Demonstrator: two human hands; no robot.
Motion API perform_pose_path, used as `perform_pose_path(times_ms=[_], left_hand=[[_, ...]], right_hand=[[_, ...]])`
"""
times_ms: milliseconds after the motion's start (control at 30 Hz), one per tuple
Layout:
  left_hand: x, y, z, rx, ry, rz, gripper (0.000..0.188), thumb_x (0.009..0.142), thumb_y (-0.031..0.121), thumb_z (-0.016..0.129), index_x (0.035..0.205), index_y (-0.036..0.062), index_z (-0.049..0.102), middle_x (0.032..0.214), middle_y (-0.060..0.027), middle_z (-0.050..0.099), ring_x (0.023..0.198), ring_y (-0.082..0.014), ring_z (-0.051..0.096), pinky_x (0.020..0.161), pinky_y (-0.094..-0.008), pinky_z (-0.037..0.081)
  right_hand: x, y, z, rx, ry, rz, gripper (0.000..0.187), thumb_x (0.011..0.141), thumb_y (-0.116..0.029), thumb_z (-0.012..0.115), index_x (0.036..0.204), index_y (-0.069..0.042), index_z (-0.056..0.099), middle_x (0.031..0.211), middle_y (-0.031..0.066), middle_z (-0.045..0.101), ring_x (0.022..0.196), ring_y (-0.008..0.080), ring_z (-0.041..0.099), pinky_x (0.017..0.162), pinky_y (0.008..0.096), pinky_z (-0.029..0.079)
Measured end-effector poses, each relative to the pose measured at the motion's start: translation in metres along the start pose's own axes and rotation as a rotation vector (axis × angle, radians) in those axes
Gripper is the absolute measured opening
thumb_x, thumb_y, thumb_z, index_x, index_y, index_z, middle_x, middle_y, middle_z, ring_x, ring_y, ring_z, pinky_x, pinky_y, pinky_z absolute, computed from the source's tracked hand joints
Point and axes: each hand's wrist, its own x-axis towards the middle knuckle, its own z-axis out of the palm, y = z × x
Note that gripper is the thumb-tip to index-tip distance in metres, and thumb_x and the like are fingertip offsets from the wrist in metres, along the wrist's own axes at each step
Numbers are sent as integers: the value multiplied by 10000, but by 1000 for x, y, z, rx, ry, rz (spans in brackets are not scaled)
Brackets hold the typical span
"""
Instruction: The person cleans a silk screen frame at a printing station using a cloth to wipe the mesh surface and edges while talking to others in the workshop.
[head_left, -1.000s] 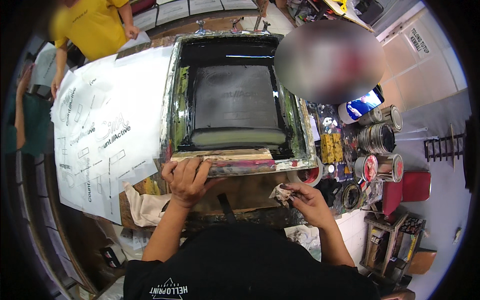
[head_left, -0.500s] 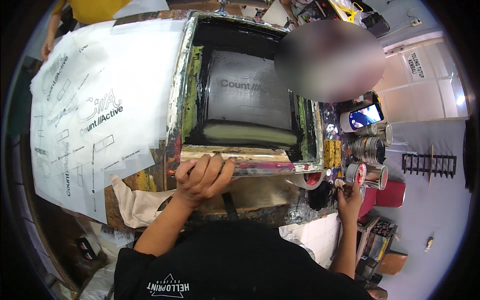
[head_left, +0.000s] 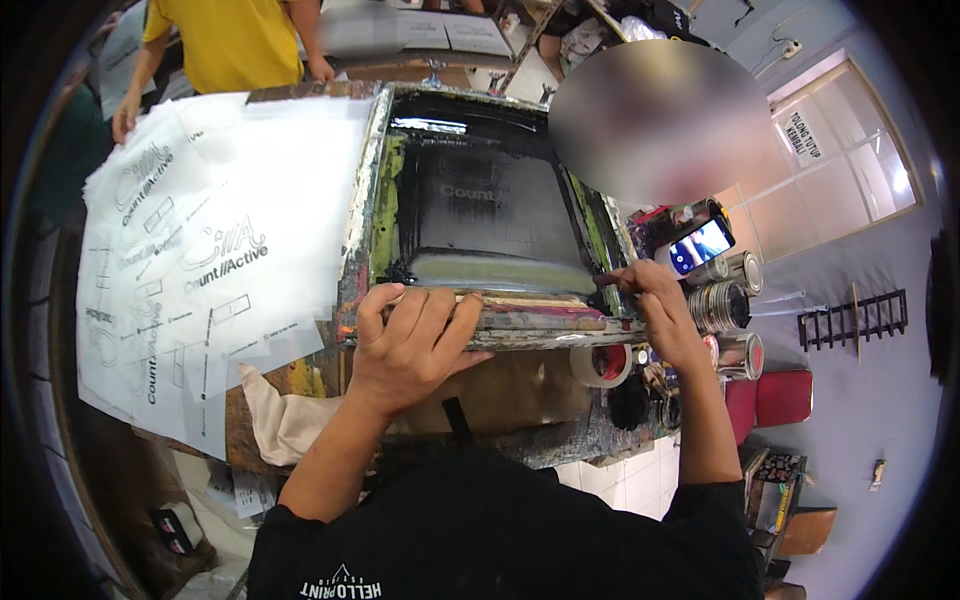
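Black shirt [head_left: 500,535] with short sleeves [head_left: 712,510], small white lettering [head_left: 342,590] and a white triangular outline [head_left: 343,574]

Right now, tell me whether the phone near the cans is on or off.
On. The phone shows a lit, bright blue-and-white picture framed by its dark edge.

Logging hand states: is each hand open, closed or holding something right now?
Left hand: closed on the screen frame, near edge.
Right hand: at its near right corner; whether it grips cannot be told.
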Motion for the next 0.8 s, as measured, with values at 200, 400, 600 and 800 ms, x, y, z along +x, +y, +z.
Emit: perform_pose_path(times_ms=[200, 400, 600, 800], left_hand=[[17, 1, -14, -17, -28, -5, 564, 755, 588, 770, 1076, 125, 743, 1002, -2, 657, 896, -172, 620, 996, -458, 377], [21, 3, -20, -38, -73, -13, 622, 698, 543, 799, 1163, 145, 692, 1029, -3, 636, 927, -174, 607, 988, -451, 399], [23, -3, -32, -39, -91, -13, 677, 699, 553, 799, 1215, 136, 668, 1005, -15, 608, 943, -180, 609, 996, -453, 399], [30, -4, -26, -52, -36, 61, 649, 749, 611, 778, 1158, 115, 694, 1022, -12, 645, 897, -182, 625, 961, -450, 427]], right_hand=[[13, 20, 9, 1, 62, -41, 404, 965, -290, 339, 973, -42, 658, 914, 180, 609, 902, 353, 513, 871, 448, 383], [12, 9, 4, -77, 12, -10, 497, 991, -412, 297, 957, -42, 627, 890, 176, 547, 914, 340, 499, 891, 415, 362], [17, 0, 9, 8, 156, -126, 383, 961, -302, 365, 919, -48, 649, 872, 194, 570, 886, 403, 507, 844, 474, 368], [8, 11, 1, -101, 135, -95, 434, 998, -347, 359, 910, -25, 636, 874, 186, 563, 859, 365, 498, 820, 439, 371]])
